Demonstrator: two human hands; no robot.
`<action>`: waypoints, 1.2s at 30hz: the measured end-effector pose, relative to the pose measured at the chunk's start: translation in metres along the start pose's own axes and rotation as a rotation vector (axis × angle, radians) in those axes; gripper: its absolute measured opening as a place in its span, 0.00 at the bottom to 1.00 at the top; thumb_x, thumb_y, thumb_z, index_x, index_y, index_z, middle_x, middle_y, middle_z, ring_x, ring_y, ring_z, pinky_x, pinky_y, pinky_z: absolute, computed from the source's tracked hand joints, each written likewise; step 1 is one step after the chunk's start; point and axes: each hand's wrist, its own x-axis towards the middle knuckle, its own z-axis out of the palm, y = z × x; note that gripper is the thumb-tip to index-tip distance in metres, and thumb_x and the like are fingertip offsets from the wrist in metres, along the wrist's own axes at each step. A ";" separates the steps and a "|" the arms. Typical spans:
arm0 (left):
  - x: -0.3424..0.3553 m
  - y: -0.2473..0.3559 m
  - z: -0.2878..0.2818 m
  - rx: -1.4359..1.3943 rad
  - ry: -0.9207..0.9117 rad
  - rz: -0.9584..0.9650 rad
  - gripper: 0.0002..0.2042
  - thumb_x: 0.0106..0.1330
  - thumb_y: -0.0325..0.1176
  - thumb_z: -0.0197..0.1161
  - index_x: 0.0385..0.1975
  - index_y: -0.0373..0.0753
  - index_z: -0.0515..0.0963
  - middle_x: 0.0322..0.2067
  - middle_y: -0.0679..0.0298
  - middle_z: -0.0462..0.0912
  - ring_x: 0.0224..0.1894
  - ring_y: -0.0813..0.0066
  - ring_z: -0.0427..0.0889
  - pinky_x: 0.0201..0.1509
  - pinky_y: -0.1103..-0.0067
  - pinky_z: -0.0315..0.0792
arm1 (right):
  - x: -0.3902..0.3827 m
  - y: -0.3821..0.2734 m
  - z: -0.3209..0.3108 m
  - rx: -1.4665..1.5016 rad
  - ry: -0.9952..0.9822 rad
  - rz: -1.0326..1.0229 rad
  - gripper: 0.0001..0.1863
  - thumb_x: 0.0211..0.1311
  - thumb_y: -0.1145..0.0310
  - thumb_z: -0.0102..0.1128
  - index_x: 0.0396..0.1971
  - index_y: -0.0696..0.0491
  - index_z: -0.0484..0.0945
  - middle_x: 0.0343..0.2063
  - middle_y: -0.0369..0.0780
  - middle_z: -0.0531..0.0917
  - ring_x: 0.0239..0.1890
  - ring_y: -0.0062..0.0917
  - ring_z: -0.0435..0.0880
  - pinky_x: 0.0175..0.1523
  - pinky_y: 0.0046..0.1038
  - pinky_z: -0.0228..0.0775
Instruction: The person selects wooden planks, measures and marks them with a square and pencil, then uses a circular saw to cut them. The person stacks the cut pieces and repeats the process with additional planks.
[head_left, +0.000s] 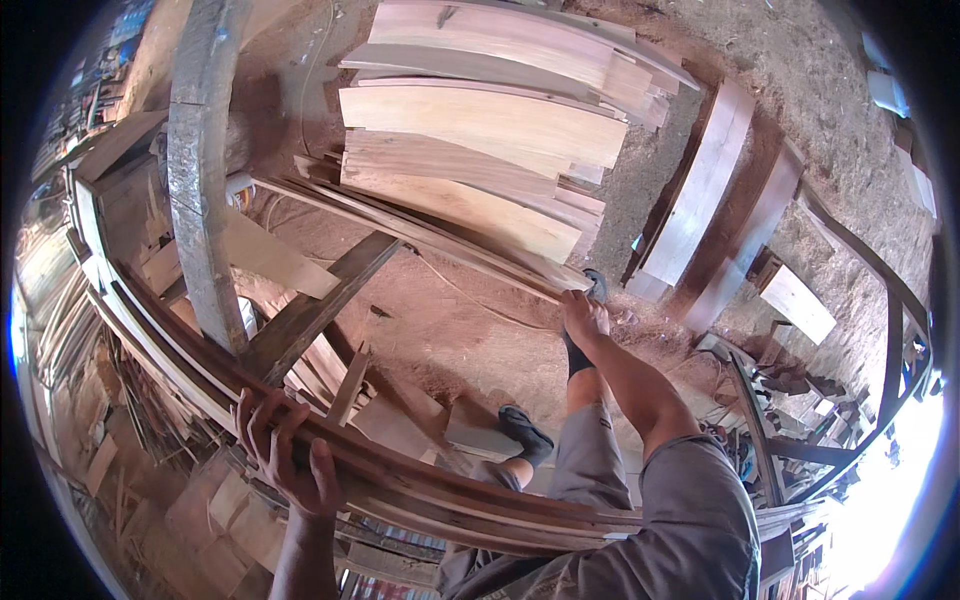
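Observation:
At centre right, my right hand is closed round the near end of a long narrow wooden board. That board slants away to the far left, with another thin strip alongside it. My left hand, fingers spread and thumb apart, lies against a bundle of long dark and pale boards. This bundle crosses in front of my body from the far left to the lower right. Beyond the narrow board are stacked wide pale planks, lying side by side on the ground.
A thick upright post stands at the left, with a dark beam beside its foot. Two separate planks lie at the right. Wood offcuts are heaped at right; thin strips crowd the left.

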 end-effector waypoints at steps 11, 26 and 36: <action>-0.001 -0.005 0.001 0.024 0.008 0.009 0.21 0.77 0.48 0.57 0.51 0.35 0.85 0.63 0.46 0.81 0.78 0.35 0.63 0.81 0.42 0.53 | 0.123 0.049 0.062 0.403 0.607 0.620 0.31 0.74 0.58 0.67 0.70 0.57 0.71 0.64 0.55 0.81 0.66 0.55 0.80 0.71 0.51 0.72; -0.009 -0.004 -0.004 0.000 0.051 -0.020 0.20 0.70 0.47 0.63 0.49 0.38 0.87 0.61 0.48 0.82 0.77 0.37 0.66 0.82 0.44 0.53 | 0.105 0.068 -0.014 1.159 -0.046 0.482 0.29 0.77 0.55 0.71 0.68 0.57 0.79 0.61 0.42 0.87 0.57 0.25 0.85 0.65 0.28 0.74; -0.008 0.000 0.001 -0.024 0.185 0.044 0.14 0.65 0.40 0.71 0.46 0.40 0.87 0.55 0.52 0.84 0.72 0.39 0.71 0.80 0.45 0.56 | -0.001 -0.082 -0.306 0.507 0.332 -0.144 0.23 0.80 0.54 0.65 0.58 0.60 0.82 0.50 0.56 0.89 0.54 0.42 0.91 0.58 0.41 0.80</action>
